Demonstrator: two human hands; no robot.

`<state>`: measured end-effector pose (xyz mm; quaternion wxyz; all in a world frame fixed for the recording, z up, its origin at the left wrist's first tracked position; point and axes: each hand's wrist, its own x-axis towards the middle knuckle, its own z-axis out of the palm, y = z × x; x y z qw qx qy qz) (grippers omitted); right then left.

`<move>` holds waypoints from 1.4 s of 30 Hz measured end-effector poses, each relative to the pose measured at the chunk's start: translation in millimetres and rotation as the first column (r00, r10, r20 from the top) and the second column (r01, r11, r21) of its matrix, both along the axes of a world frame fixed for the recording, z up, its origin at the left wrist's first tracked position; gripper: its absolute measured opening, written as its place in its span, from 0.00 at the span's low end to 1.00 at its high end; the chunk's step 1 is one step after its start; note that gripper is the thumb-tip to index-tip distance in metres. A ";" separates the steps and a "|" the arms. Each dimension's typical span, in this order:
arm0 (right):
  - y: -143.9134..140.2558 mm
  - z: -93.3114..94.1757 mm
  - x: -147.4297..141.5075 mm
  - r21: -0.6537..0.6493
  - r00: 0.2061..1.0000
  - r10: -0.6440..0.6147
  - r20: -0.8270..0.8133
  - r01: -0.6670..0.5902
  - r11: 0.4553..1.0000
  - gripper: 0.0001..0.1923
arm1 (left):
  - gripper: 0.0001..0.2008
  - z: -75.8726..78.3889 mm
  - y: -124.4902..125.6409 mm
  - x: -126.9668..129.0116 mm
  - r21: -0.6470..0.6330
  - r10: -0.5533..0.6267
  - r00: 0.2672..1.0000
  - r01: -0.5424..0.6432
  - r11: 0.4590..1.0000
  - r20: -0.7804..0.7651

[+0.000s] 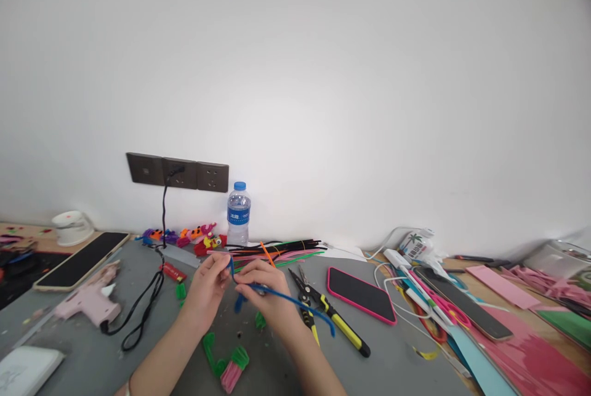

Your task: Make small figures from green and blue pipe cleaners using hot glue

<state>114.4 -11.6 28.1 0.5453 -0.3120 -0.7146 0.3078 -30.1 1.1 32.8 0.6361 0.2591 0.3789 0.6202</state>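
Note:
Between my two hands runs a blue pipe cleaner [295,300], its long end sticking out to the right past my right wrist. The fingertips of my left hand [209,285] pinch its bent upper end. My right hand [263,288] grips it a little further along, fingers closed. A short blue piece [239,303] hangs just below my hands; whether it joins the same pipe cleaner I cannot tell. Beneath, on the grey mat, lie a bent green pipe cleaner piece [210,350] and a pink and green bundle [234,370].
Behind my hands lie assorted pipe cleaners [295,248] and a water bottle [239,217]. Yellow-black pliers [339,322] and a pink-edged phone [361,295] are to the right. A pink glue gun [90,303], its black cord, and another phone [82,260] occupy the left.

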 end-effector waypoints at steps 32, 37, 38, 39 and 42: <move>4.6 0.6 24.6 -0.216 0.998 -0.025 0.053 0.036 0.976 0.23 | 0.16 -7.7 -14.8 13.5 0.002 -0.472 0.611 0.613 0.790 -0.635; 3.0 2.4 22.0 -0.214 0.997 0.003 0.083 0.015 0.977 0.23 | 0.18 -6.9 -15.4 14.8 0.017 -0.435 0.576 0.616 0.788 -0.692; 3.0 2.1 21.9 -0.215 0.997 0.001 0.073 0.015 0.976 0.23 | 0.18 -6.4 -15.6 14.7 0.009 -0.440 0.576 0.613 0.790 -0.689; 3.2 1.7 21.9 -0.222 0.998 -0.001 0.059 0.014 0.975 0.23 | 0.18 -6.0 -15.8 14.3 -0.001 -0.449 0.577 0.613 0.790 -0.682; 4.5 -0.6 22.1 -0.272 1.000 -0.010 -0.002 0.009 0.962 0.24 | 0.17 -6.6 -15.1 11.7 -0.012 -0.465 0.592 0.609 0.793 -0.659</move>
